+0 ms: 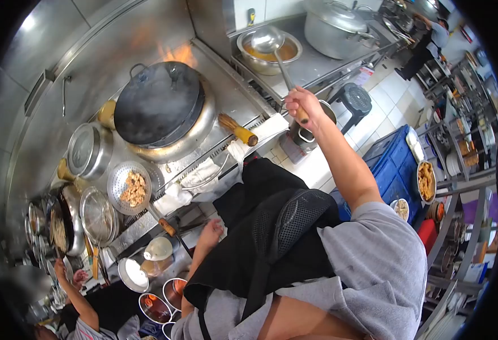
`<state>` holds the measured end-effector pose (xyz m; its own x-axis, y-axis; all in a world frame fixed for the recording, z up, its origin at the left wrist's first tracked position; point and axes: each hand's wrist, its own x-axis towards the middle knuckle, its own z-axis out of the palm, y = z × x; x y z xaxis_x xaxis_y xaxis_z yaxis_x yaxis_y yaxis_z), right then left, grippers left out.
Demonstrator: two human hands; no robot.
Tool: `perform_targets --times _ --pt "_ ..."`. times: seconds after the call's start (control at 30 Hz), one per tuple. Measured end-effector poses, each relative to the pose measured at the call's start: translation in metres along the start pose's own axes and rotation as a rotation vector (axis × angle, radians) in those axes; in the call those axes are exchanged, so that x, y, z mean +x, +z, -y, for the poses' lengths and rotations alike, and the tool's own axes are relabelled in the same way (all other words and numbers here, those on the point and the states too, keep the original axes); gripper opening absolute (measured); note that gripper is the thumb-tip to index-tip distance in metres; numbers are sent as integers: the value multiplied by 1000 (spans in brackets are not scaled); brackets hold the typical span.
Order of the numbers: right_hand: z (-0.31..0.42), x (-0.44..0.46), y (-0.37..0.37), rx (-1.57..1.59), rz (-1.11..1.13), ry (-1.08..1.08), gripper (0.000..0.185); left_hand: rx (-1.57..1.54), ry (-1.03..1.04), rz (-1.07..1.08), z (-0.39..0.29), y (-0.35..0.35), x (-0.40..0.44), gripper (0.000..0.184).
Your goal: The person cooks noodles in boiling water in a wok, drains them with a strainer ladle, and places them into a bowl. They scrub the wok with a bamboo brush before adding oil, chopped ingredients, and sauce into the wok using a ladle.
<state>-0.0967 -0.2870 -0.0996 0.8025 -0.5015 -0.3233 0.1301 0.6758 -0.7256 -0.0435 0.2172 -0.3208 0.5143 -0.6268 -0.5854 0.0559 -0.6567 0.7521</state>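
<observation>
My right hand (304, 107) is closed around the wooden-ended handle of a metal ladle (267, 39). The ladle's bowl is over a steel bowl (269, 69) of orange-brown liquid. Low by my apron, my left hand (211, 232) has its fingers loosely apart and holds nothing I can see. Near it is the wooden handle of a perforated strainer (114, 195), which carries browned pieces of food. A black wok (159, 107) steams on the burner, with flame rising behind it. A bamboo brush (238, 130) lies on the stove's front ledge.
A large lidded pot (335, 31) stands on the counter beyond the steel bowl. White cloths (201, 173) lie along the stove edge. Sauce containers (155, 307) stand below left. A co-worker's hand (62, 268) is at another wok; another person (430, 42) stands far right. A black stool (353, 100) is on the floor.
</observation>
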Motion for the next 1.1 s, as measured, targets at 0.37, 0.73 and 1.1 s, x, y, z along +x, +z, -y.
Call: perform_targets --times 0.37,0.73,1.1 --pt "21 20 -2 -623 -185 -106 82 -8 87 -45 57 -6 13 45" --pt "46 -6 51 -491 175 -2 82 -86 49 -48 16 -21 27 44" --pt "43 128 84 -817 663 234 78 -45 -28 -185 -120 -18 114 56"
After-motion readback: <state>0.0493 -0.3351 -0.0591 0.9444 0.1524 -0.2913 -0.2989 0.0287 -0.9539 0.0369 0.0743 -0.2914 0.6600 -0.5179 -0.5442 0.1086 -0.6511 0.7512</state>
